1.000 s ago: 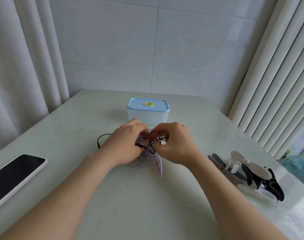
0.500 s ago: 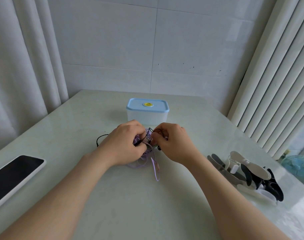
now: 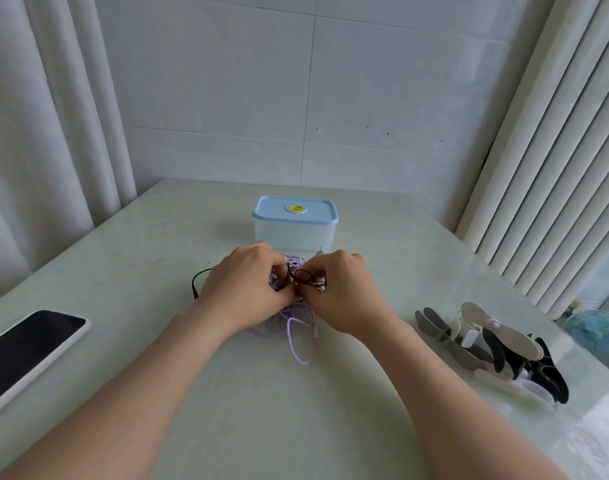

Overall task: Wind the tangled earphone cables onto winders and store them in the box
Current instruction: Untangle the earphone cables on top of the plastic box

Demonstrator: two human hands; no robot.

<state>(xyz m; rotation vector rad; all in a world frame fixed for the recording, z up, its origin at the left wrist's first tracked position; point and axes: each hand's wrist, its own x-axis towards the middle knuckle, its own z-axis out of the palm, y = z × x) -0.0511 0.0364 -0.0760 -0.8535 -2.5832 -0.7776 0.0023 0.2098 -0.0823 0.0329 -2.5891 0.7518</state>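
Observation:
A tangle of purple and black earphone cables [image 3: 289, 317] lies on the table in front of me. My left hand [image 3: 247, 285] grips the left side of the tangle, fingers curled into it. My right hand [image 3: 344, 289] pinches a black cable loop [image 3: 305, 277] at the top of the knot. A purple loop [image 3: 296, 344] trails toward me, and a black end with a plug [image 3: 194, 289] sticks out left of my left hand. Just behind my hands stands the translucent box [image 3: 292, 233] with its blue lid on. A heap of black, white and grey winders [image 3: 504, 351] lies to the right.
A phone [image 3: 26, 344] with a dark screen lies at the left table edge. Curtains hang on both sides and a tiled wall stands behind the table. A small blue fan [image 3: 597, 330] is past the table's right edge.
Both hands stay on the knot. The right hand has worked the black loop a little, and the hanging purple loop has shifted slightly below the hands.

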